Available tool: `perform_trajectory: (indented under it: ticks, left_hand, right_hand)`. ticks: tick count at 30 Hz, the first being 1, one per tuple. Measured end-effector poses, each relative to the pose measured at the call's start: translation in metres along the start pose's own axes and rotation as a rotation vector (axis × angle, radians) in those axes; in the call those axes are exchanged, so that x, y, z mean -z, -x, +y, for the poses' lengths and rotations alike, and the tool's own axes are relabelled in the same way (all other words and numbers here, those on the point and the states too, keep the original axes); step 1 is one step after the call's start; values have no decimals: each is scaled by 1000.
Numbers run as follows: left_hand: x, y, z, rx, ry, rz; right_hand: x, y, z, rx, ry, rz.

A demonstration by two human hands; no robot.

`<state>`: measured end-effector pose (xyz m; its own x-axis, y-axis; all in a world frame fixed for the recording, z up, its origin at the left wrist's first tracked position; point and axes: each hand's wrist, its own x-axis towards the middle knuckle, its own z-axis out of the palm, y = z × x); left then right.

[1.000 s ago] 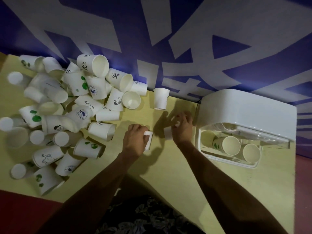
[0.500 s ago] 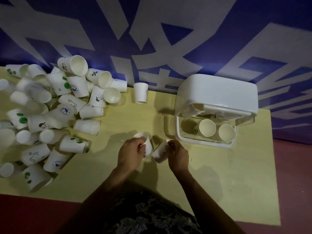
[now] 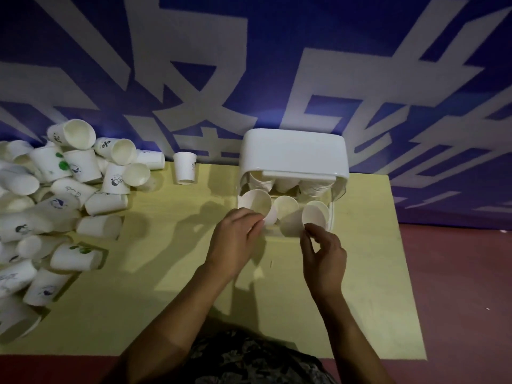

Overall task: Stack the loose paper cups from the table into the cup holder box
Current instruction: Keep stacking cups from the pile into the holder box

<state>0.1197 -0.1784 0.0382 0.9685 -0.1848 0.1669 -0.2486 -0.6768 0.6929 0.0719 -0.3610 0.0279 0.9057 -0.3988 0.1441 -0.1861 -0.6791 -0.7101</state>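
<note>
Big heap of cups (image 3: 55, 206) is left on the counter (image 3: 177, 273) at left of frame. The box (image 3: 293, 153) at centre holds a few stacks. Your left hand (image 3: 235, 239) grips one cup (image 3: 257, 203) at its mouth; your right hand (image 3: 322, 250) pinches another (image 3: 314, 216).

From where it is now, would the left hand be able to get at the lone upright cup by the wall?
Probably not yet: the left hand grips a cup at the holder box. The table between it and the upright cup looks bare.
</note>
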Motion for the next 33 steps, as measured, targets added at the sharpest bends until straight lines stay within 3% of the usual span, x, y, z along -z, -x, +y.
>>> perform_trajectory:
  ticks: [5, 15, 19, 22, 27, 33]
  left_hand:
    - [-45, -21, 21, -65, -76, -46]
    - [-110, -44, 4, 116, -283, -387]
    - [-127, -45, 0, 133, -346, -440]
    - [-131, -46, 1, 121, -357, -411]
    - [-100, -32, 1, 147, -231, -223]
    - [-29, 4, -47, 347, -252, -134]
  right_hand:
    - [21, -32, 32, 75, 89, -2]
    - [-1, -75, 91, 272, 425, -377]
    - [-9, -77, 102, 292, 475, -450]
    - [-13, -75, 105, 292, 476, -455]
    - [-19, -63, 80, 266, 377, -382]
    - [-55, -34, 15, 341, 143, -526]
